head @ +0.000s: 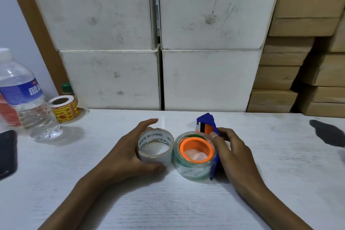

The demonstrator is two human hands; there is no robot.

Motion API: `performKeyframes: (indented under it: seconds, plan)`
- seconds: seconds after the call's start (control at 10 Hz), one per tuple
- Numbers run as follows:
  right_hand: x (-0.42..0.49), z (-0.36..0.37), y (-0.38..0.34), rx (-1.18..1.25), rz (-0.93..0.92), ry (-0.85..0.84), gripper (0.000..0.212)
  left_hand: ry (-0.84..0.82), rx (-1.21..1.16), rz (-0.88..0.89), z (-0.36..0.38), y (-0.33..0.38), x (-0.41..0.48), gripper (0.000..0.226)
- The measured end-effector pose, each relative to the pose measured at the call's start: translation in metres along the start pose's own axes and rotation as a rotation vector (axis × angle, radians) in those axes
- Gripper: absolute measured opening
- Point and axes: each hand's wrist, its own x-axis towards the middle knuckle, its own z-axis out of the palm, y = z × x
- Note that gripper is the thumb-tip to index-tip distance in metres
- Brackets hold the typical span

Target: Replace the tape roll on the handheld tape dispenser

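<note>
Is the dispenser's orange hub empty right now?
No, a clear tape roll still sits around the orange hub of the blue dispenser.

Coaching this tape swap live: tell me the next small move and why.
Probably lift the clear roll off the orange hub of the blue dispenser, steadied by the right hand. It sits mounted; the left hand cups a loose roll printed MADE IN CHINA alongside.

Both bare forearms reached forward from the bottom edge and came close together at the middle. The left hand (128, 152) was curved in a wide C-shape, fingers at the far side and thumb at the near side, and the palm faced right. The right hand (230, 148) was half closed, with its thumb stretched out to the left, fingers bent underneath.
</note>
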Motion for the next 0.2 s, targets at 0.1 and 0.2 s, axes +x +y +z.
performKeyframes:
  seconds: [0.1,0.2]
  plan:
    - [-0.0002,0.0032,0.0072,-0.008,-0.011,0.03,0.036,-0.024,-0.033,-0.027,-0.0014,-0.0013,-0.0034,0.099]
    - [0.0016,0.0026,0.0029,0.046,0.009,0.109,0.026,0.209,-0.1,-0.073,-0.0084,0.0063,-0.0017,0.075]
